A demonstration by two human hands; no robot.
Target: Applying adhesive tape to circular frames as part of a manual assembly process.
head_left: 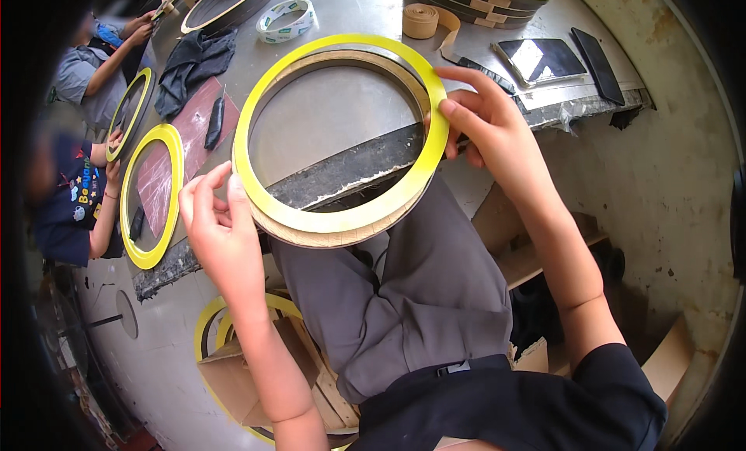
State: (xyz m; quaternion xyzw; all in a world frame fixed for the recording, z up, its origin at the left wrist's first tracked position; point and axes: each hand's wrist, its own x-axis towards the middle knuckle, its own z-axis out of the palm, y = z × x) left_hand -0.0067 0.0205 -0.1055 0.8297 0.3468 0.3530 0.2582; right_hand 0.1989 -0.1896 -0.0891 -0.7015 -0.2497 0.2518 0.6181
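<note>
I hold a flat yellow ring [334, 220] tilted over the table's near edge and my lap, one hand on each side. A tan-lined round band [334, 237] with a dark edge sits against its underside, showing below the rim and through the opening. My left hand [221, 226] is closed at the left rim, thumb against the edge and fingers curled. On the right rim, my right hand [489, 121] grips with thumb and forefinger, while its other fingers are partly hidden behind. Through the opening appear the metal tabletop and its dark, worn edge.
On the metal table [350, 12] are a tape roll [286, 21], a tan strip roll [420, 20], stacked bands [482, 4], a phone [540, 61], a dark cloth [194, 66] and a black-handled tool [214, 125]. Two people hold rings at left. Cardboard boxes [249, 381] stand below.
</note>
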